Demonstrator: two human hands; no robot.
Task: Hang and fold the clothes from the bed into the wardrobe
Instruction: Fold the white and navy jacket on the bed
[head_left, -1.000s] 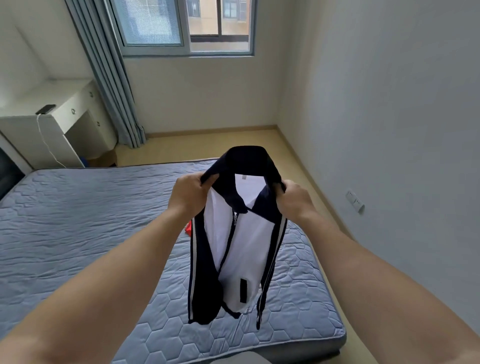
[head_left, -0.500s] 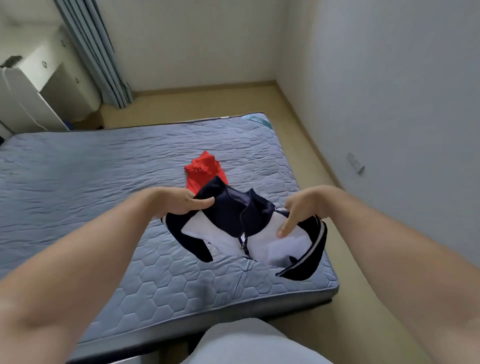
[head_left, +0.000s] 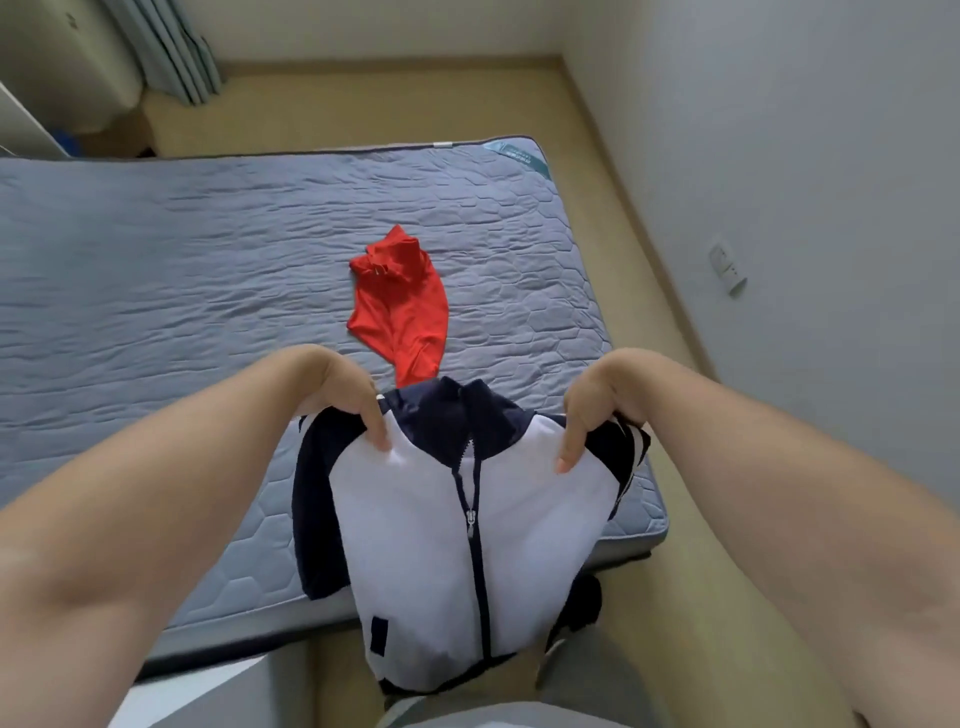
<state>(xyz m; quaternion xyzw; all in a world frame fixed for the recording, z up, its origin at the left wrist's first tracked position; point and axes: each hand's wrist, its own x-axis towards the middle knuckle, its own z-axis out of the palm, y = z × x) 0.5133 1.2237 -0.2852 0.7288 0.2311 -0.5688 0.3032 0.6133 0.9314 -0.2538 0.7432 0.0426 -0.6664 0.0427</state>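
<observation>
The left hand (head_left: 337, 395) and the right hand (head_left: 597, 405) each pinched a shoulder of the white zip-front jacket with navy collar and sleeves (head_left: 415, 545). The jacket was held spread over the near right corner of the grey-blue quilted mattress (head_left: 182, 260), its hem past the edge. A crumpled red fabric garment (head_left: 402, 306) lay on the mattress, just beyond the collar.
</observation>
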